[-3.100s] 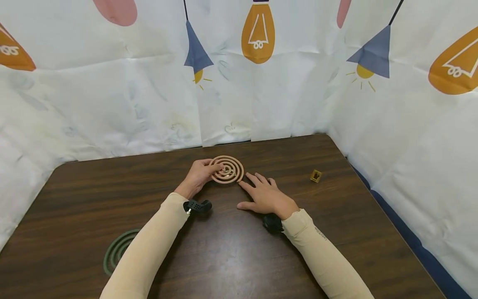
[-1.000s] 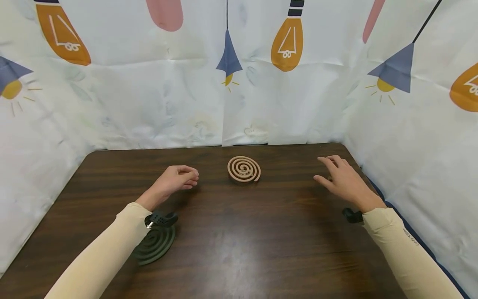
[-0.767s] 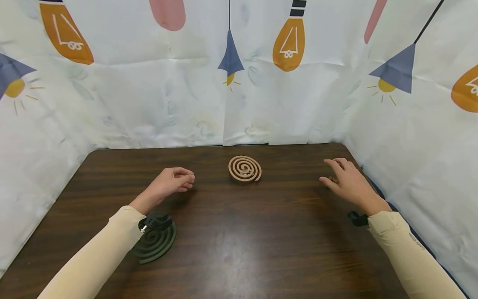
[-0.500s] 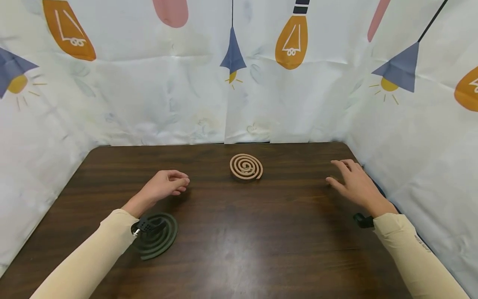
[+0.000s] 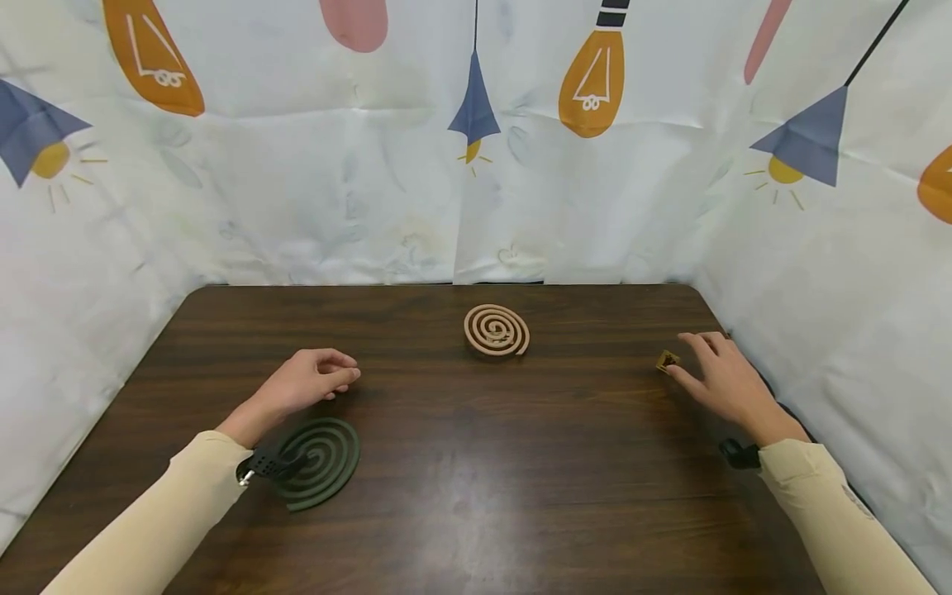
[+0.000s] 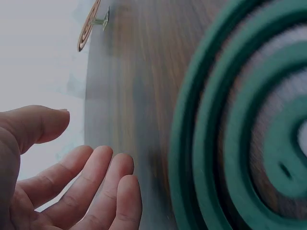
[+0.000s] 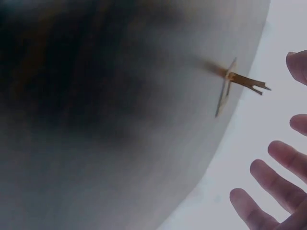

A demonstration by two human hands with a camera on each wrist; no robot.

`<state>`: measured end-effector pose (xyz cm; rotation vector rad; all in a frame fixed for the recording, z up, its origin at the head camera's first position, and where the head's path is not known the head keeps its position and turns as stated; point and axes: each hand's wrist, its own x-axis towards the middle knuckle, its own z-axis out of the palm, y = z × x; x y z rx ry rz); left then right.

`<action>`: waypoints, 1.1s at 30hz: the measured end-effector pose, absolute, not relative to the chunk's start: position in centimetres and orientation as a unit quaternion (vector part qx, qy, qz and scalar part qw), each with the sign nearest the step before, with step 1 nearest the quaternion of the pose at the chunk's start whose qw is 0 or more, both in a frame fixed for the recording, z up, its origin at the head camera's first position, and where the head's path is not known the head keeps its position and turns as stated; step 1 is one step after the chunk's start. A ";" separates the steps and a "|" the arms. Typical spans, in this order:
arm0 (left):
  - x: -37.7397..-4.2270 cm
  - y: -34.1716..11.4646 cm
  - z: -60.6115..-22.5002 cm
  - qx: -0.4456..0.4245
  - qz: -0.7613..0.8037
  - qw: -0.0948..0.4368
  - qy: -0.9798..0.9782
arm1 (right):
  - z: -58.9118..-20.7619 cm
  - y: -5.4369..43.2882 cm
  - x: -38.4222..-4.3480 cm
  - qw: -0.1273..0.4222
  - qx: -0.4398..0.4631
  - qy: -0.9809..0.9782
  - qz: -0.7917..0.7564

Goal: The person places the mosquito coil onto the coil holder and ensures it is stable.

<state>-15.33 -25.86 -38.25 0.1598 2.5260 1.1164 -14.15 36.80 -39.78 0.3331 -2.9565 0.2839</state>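
Head view: I read the tan coil point(image 5: 495, 328) raised above the far middle of the tabletop point(image 5: 491, 446), the green coil point(image 5: 336, 463) lying flat partly beneath the left wrist, and the gold stand point(image 5: 666, 359) just beside the right hand point(image 5: 720, 378). Three seconds ago the left hand point(image 5: 303, 382) held the tan coil; it is now released, and the right hand has shifted rightward. Half a second ago the stand was largely hidden; it now shows by the thumb. Left wrist view: fingers relaxed, thumb apart, nothing held; the tan coil rests on its support point(image 6: 106, 18). I advise keeping this wrist clear of the green coil. Right wrist view: fingers spread, nothing gripped, and apart from the stand's forked prong point(image 7: 249, 83). In my judgement, handle the stand lightly by its base plate point(image 7: 223, 95) edges; the thin prong could bend.
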 end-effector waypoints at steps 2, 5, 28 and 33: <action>-15.1 -26.1 -38.2 0.054 0.392 0.188 0.899 | -40.1 37.1 -14.0 0.078 0.109 -0.987 0.093; -14.7 -26.6 -38.3 0.048 0.391 0.191 0.899 | -40.4 37.3 -13.8 0.076 0.106 -0.987 0.092; -11.6 -29.5 -38.0 0.046 0.326 0.180 0.927 | -40.9 38.1 -13.9 -0.014 0.090 -0.993 0.076; -11.1 -29.7 -38.0 0.050 0.306 0.177 0.934 | -41.0 38.3 -13.9 -0.029 0.090 -0.993 0.070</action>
